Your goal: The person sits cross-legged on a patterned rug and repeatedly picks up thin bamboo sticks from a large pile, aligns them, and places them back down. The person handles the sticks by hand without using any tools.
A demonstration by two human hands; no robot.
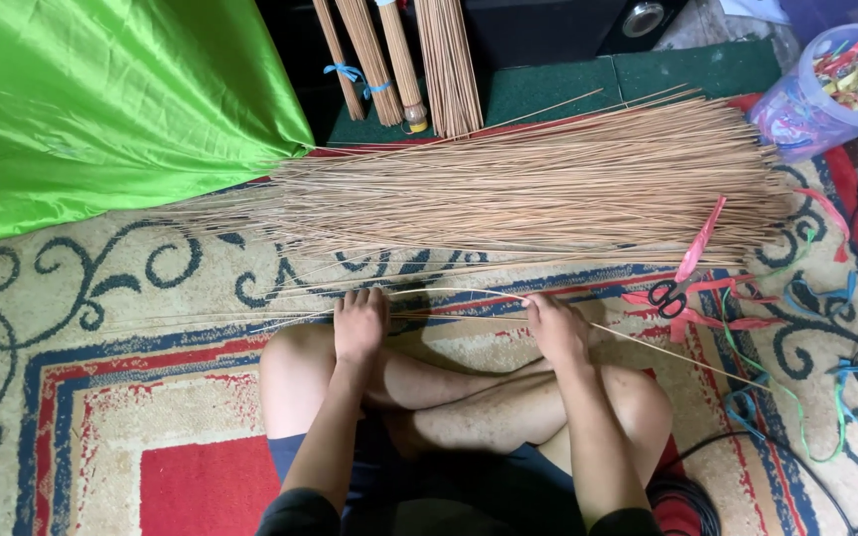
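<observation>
Right now a few thin sticks (pixel 449 310) lie across the carpet (pixel 101 328) just in front of the crossed legs, running left to right, and both hands rest on them. The left hand (pixel 359 323) presses down on the sticks with fingers curled over them, closed lightly on the strands; the right hand (pixel 553 326) pinches the same few strands a little farther along, fingers closed around them. One strand bows up between the two hands and another runs out past the right hand toward the right edge of the carpet.

To do this well, the grip probably wants to stay light and even, since such slim sticks look likely to snap if bent sharply. Keeping the strands parallel and their ends level would help them gather cleanly.

Just beyond the hands lies the big loose pile of sticks (pixel 538 184), fanned across the middle of the carpet. Near the right edge sit black-handled scissors (pixel 669 296) among red ribbon strips (pixel 699 248), with green and blue ribbons (pixel 796 417) trailing nearby. At the far edge stand tied bundles of sticks (pixel 404 60), at the far right corner a clear tub of ribbons (pixel 826 84), and a green cloth (pixel 101 99) covers the far left corner.
</observation>
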